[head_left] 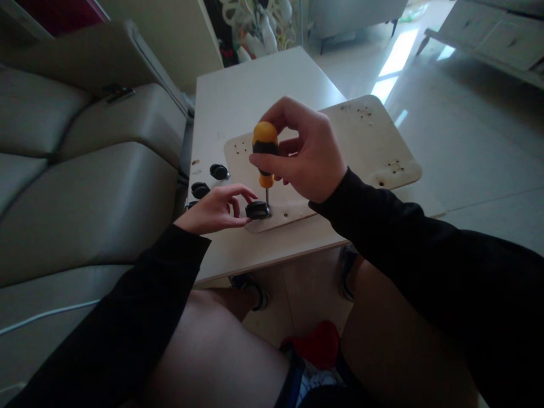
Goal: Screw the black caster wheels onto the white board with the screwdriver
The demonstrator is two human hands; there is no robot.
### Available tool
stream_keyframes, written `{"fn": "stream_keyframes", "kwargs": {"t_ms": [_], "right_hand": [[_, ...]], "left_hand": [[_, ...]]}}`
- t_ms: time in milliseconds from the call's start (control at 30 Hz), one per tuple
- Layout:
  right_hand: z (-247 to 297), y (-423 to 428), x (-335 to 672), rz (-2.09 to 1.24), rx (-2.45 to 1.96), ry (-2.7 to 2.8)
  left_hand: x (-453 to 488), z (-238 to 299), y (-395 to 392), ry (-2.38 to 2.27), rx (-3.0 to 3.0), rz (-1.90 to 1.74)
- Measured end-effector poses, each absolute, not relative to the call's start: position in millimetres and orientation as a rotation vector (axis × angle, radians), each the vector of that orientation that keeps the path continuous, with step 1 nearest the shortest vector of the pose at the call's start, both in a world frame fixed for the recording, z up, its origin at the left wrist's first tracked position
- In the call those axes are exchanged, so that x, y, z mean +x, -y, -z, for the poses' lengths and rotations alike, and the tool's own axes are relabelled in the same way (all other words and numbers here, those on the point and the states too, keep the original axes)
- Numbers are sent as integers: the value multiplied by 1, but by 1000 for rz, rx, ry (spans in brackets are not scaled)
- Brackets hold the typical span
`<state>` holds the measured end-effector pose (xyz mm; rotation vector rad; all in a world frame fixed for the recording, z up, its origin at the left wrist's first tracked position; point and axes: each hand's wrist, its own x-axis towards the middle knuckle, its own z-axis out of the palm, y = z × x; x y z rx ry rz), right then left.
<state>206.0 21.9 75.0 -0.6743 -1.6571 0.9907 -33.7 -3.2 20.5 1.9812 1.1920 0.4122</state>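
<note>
My right hand [304, 147] is closed around a yellow and black screwdriver [266, 136], held upright with its shaft pointing down. The tip meets the metal mount of a black caster wheel [256, 210] at the near left corner of a pale board [297, 195]. From the left, my left hand [219, 209] pinches that caster between thumb and fingers. Groups of small holes mark the board's other corners. Whether a screw sits under the tip is too small to tell.
Loose black casters [219, 171] lie on the white table [255, 85], left of the board, partly behind my left hand. A beige sofa [93, 209] borders the table's left side. The tiled floor [480, 170] spreads to the right.
</note>
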Motion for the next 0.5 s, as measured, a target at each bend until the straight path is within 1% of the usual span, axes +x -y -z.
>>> {"fn": "stream_keyframes", "kwargs": {"t_ms": [500], "right_hand": [[-75, -23, 206, -998, -662, 1707]], "left_hand": [[-32, -23, 3, -1191, 1989, -417]]}}
